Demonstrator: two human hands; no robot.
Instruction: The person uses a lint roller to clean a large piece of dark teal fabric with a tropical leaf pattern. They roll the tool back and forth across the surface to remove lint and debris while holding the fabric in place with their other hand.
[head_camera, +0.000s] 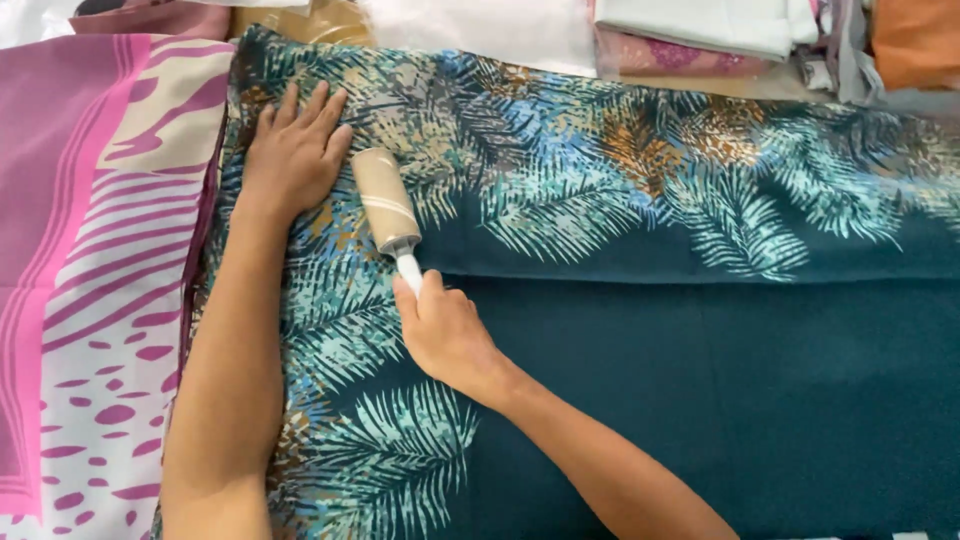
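Observation:
A dark teal cloth with a leaf print (620, 200) lies spread flat across the surface. My left hand (293, 150) rests palm down on its upper left part, fingers spread. My right hand (443, 328) grips the white handle of a lint roller (385, 203). The roller's tan sticky drum lies on the cloth just right of my left hand, pointing away from me.
A pink and white patterned cloth (95, 270) lies along the left side. Folded fabrics in white (710, 25), pink and orange (915, 40) are stacked at the far edge. The plain teal part of the cloth (760, 400) fills the lower right.

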